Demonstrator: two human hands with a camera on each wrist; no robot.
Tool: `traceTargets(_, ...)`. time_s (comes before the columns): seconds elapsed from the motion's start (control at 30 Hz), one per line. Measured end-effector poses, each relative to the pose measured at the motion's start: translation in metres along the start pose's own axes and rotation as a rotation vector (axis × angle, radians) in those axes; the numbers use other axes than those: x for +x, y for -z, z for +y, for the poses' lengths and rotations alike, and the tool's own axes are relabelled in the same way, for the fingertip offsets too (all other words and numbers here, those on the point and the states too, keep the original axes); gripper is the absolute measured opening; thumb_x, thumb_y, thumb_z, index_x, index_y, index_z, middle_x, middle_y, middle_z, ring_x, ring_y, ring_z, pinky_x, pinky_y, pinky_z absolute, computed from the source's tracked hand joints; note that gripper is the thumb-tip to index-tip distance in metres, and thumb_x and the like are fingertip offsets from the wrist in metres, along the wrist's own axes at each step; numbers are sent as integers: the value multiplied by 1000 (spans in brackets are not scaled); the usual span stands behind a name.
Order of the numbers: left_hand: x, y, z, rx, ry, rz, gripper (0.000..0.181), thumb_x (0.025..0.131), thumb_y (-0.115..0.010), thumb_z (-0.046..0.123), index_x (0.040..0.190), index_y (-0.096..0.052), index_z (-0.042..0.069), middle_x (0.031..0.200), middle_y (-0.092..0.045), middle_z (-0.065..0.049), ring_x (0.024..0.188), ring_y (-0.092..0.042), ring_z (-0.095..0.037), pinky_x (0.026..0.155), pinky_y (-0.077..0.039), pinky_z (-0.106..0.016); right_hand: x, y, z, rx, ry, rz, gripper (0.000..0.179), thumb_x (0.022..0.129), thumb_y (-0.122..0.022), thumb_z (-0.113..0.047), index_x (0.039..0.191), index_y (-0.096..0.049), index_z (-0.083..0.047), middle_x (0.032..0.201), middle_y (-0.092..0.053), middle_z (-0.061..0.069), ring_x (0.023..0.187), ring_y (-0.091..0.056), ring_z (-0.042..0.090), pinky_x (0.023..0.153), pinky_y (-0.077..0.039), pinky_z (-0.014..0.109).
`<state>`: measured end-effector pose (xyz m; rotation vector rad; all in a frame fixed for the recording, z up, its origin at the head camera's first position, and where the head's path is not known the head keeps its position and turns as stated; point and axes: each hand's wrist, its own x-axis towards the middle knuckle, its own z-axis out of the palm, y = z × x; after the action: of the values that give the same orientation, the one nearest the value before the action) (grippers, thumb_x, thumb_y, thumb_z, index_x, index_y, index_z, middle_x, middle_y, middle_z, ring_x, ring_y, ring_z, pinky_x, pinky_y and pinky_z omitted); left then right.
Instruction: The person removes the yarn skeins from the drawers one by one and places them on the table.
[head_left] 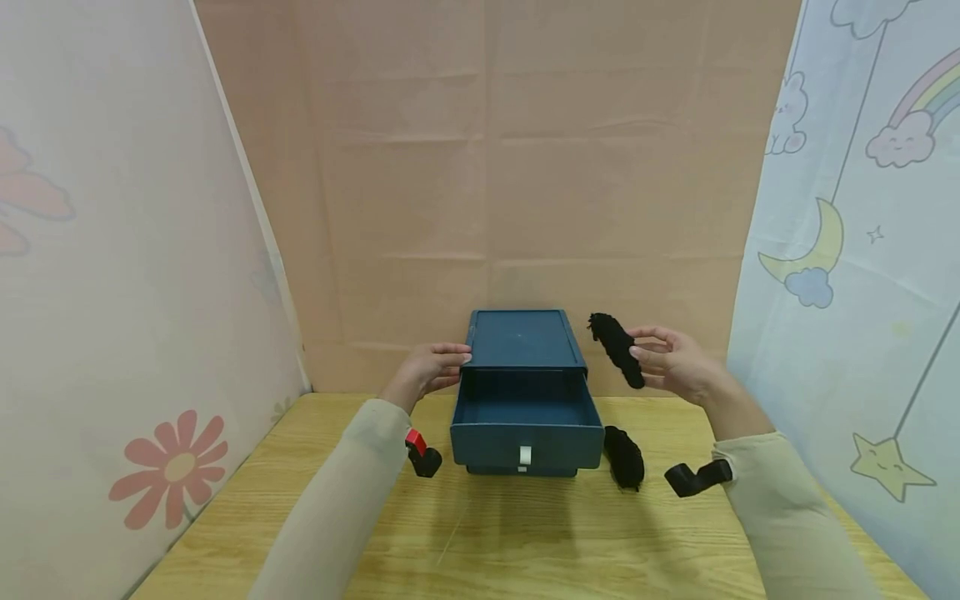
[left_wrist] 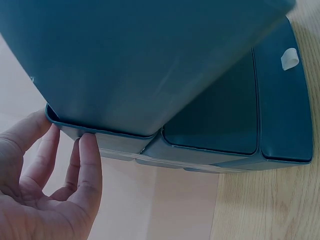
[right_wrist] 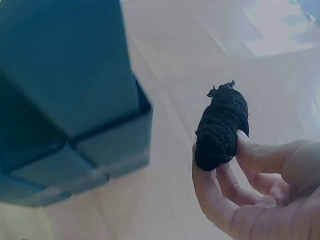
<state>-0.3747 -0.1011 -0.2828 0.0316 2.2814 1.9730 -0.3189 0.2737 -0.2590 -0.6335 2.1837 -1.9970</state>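
A dark blue drawer cabinet [head_left: 517, 337] stands on the table, its top drawer [head_left: 491, 447] pulled out toward me, with a white tab on the front. My left hand [head_left: 431, 372] holds the cabinet's left upper edge; in the left wrist view, its fingertips [left_wrist: 90, 145] press against the casing's rim. Raised to the right of the cabinet, my right hand [head_left: 678, 363] pinches a bundle of black yarn [head_left: 617, 348] between thumb and fingers. Loose strands stick out at the bundle's far end [right_wrist: 222, 115]. A second black yarn bundle [head_left: 624, 458] lies on the table beside the drawer.
The wooden table [head_left: 247, 517] runs back to a tan cloth backdrop [head_left: 525, 183]. Printed cloth panels stand at left [head_left: 112, 292] and right [head_left: 862, 333]. Lower tiers of the cabinet [left_wrist: 220, 120] show under the pulled-out drawer in the left wrist view.
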Motion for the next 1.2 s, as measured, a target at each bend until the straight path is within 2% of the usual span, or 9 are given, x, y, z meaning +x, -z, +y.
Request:
traceTargets(0.1, 0, 1, 0, 10, 1, 4, 26, 84, -69, 19, 109, -67, 12, 109, -60, -8, 89, -58, -22, 82, -52, -29, -6, 8, 11, -40, -76, 91, 23, 94, -55, -20, 115, -46, -22, 106, -49, -4, 85, -54, 9, 75, -50, 25)
traceTargets(0.2, 0, 1, 0, 14, 8, 3, 27, 84, -69, 20, 109, -68, 13, 108, -61, -8, 88, -59, -21, 82, -52, -29, -12, 15, 24, -41, -143, 148, 27, 94, -54, -20, 119, -44, -21, 110, -44, -2, 86, -54, 9, 76, -50, 26)
traceTargets(0.3, -1, 1, 1, 17, 16, 2, 27, 83, -69, 21, 109, -68, 14, 108, -61, -7, 88, -60, -20, 81, -52, -29, -16, 21, 43, -60, -181, 163, 33, 96, -51, -19, 127, -40, -14, 118, -41, 4, 87, -54, 8, 78, -50, 27)
traceTargets(0.5, -2, 0, 3, 26, 23, 3, 27, 84, -69, 21, 110, -67, 14, 107, -61, -7, 87, -58, -20, 82, -52, -29, -26, 30, 79, -110, -279, 194, 53, 97, -48, -19, 139, -26, 3, 136, -27, 25, 88, -54, 8, 79, -52, 29)
traceTargets(0.6, -2, 0, 3, 23, 25, 2, 27, 84, -68, 21, 110, -67, 14, 108, -61, -7, 88, -58, -20, 85, -51, -31, -32, 32, 94, -81, -330, 223, 54, 96, -49, -16, 140, -25, 5, 126, -40, 22, 86, -57, 9, 77, -52, 30)
traceTargets(0.73, -2, 0, 2, 21, 20, 1, 27, 85, -68, 20, 110, -67, 13, 110, -61, -7, 89, -59, -21, 88, -49, -34, -38, 36, 116, -68, -376, 270, 54, 96, -50, -12, 139, -25, 7, 105, -51, 5, 73, -58, 11, 71, -53, 30)
traceTargets(0.97, -1, 0, 2, 13, 16, 6, 26, 83, -69, 21, 108, -68, 14, 109, -61, -7, 89, -58, -21, 85, -51, -31, -45, 39, 145, -72, -449, 366, 47, 94, -52, -9, 135, -33, 7, 99, -50, 6, 63, -54, 12, 59, -52, 28)
traceTargets(1.07, -2, 0, 2, 12, 16, 6, 26, 83, -69, 21, 108, -68, 14, 108, -61, -7, 88, -57, -21, 86, -50, -31, -45, 41, 153, -70, -457, 379, 46, 94, -52, -7, 132, -34, 10, 94, -50, 7, 59, -53, 12, 56, -50, 27)
traceTargets(1.2, -3, 0, 1, 20, 11, 6, 26, 83, -69, 21, 109, -68, 14, 109, -61, -7, 90, -57, -22, 85, -51, -31, -44, 40, 161, -81, -462, 386, 40, 94, -50, -4, 128, -36, 11, 76, -52, 4, 50, -46, 9, 50, -43, 26)
